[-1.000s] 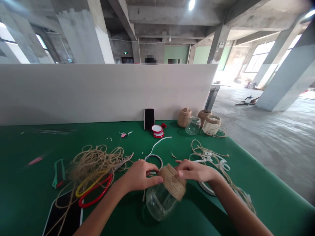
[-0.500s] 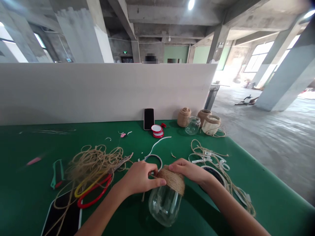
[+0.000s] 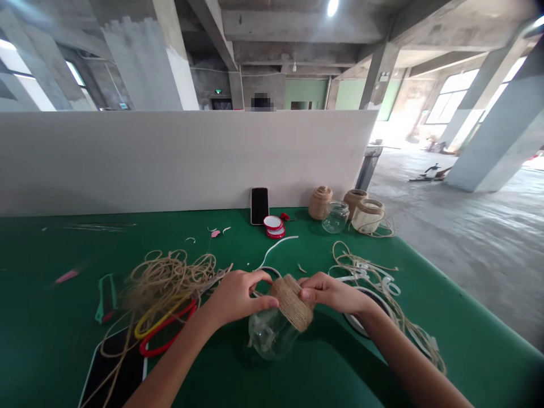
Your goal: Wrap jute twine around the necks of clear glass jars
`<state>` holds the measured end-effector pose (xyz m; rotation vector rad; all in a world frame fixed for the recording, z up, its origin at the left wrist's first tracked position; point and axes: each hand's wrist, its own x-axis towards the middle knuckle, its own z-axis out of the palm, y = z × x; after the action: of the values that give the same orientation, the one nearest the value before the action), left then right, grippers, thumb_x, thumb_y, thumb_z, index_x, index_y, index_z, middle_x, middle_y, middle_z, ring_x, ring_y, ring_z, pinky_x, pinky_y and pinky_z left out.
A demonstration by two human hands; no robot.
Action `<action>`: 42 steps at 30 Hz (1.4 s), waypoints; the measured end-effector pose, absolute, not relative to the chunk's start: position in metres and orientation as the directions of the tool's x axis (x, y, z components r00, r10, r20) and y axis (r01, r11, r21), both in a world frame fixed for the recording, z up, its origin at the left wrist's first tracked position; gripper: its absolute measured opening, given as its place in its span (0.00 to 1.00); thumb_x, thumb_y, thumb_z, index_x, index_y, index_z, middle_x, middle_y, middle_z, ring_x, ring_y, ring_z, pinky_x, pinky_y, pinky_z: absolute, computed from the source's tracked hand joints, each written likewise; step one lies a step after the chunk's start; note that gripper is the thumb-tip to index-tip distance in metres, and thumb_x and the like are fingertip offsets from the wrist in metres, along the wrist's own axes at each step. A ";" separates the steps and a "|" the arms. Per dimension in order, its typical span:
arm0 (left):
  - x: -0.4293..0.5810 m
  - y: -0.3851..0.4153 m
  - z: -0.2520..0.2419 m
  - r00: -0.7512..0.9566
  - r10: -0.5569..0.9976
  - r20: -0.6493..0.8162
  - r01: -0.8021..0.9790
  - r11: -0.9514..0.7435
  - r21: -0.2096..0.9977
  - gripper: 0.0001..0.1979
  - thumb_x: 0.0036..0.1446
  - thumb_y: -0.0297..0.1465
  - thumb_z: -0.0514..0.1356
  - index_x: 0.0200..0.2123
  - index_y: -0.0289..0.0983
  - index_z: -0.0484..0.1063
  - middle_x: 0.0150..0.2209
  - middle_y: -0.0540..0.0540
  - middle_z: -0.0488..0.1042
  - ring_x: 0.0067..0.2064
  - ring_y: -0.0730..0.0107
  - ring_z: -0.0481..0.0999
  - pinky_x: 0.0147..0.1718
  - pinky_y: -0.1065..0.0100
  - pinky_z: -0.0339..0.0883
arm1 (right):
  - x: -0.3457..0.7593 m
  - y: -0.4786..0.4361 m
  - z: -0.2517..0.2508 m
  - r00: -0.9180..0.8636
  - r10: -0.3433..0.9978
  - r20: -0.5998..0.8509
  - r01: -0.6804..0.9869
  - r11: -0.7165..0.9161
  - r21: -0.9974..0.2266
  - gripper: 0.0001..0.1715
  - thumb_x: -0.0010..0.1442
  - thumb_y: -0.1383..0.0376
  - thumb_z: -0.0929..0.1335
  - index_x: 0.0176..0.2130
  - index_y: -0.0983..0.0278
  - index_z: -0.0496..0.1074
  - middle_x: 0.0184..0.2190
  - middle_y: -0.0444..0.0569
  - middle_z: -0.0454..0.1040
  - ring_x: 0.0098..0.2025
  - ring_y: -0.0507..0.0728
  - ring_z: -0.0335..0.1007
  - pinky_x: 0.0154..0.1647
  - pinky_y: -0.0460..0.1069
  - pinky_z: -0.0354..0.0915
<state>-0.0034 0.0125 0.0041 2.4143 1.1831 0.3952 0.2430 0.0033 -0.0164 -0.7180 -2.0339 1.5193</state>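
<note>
A clear glass jar (image 3: 272, 335) is tilted over the table in front of me, its mouth end turned up and to the right. Jute twine (image 3: 292, 303) is wound in close rows around that end. My left hand (image 3: 243, 297) holds the jar's left side, thumb against the edge of the winding, with a short strand of twine by its fingers. On the other side my right hand (image 3: 330, 292) grips the wound band between thumb and fingers. The fingertips behind the jar are partly hidden.
Loose twine (image 3: 170, 277) lies left, beside red-and-yellow-handled scissors (image 3: 168, 331), a green cutter (image 3: 105, 297) and a dark tablet-like device (image 3: 113, 368). Tape rolls (image 3: 369, 309) and twine sit right. A phone (image 3: 259, 206), red-rimmed lids (image 3: 274, 225) and several jars (image 3: 335, 217) stand behind.
The jar has tilted further, its base swinging up and left. My right hand has shifted slightly, its thumb now lower on the wound band. The left hand stays beside the jar.
</note>
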 end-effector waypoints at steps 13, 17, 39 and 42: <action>0.003 0.011 -0.003 0.673 0.737 0.059 0.588 -0.582 0.561 0.30 0.49 0.54 0.56 0.48 0.41 0.70 0.20 0.54 0.59 0.22 0.74 0.59 0.20 0.75 0.45 | 0.247 0.001 -0.012 -0.756 0.654 -0.035 0.241 0.229 -0.943 0.28 0.59 0.47 0.60 0.22 0.66 0.58 0.23 0.42 0.55 0.27 0.49 0.50 0.28 0.45 0.52; 0.011 0.002 0.000 0.667 0.738 0.100 0.616 -0.622 0.483 0.30 0.47 0.54 0.57 0.47 0.40 0.69 0.21 0.54 0.63 0.22 0.73 0.61 0.20 0.74 0.44 | 0.242 -0.003 -0.013 -0.622 0.777 -0.097 0.322 0.141 -0.936 0.30 0.61 0.45 0.56 0.26 0.67 0.63 0.23 0.42 0.56 0.27 0.49 0.50 0.26 0.44 0.51; 0.005 0.003 0.008 0.707 0.704 0.060 0.518 -0.574 0.634 0.17 0.52 0.41 0.59 0.42 0.39 0.66 0.22 0.56 0.54 0.23 0.75 0.56 0.22 0.75 0.47 | 0.242 0.000 -0.014 -0.710 0.700 -0.075 0.368 0.277 -0.888 0.26 0.60 0.50 0.59 0.20 0.65 0.54 0.21 0.40 0.50 0.27 0.49 0.49 0.27 0.45 0.50; 0.001 0.004 0.012 0.720 0.692 0.049 0.482 -0.550 0.682 0.12 0.53 0.31 0.56 0.42 0.39 0.65 0.23 0.56 0.54 0.25 0.76 0.56 0.24 0.75 0.51 | 0.243 0.001 -0.015 -0.699 0.711 -0.085 0.378 0.266 -0.887 0.27 0.60 0.48 0.59 0.21 0.65 0.55 0.21 0.40 0.50 0.26 0.49 0.48 0.26 0.45 0.50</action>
<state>0.0008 0.0041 0.0118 2.2632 0.8857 0.4133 0.2432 0.0006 -0.0148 -0.9955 -2.2121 1.4062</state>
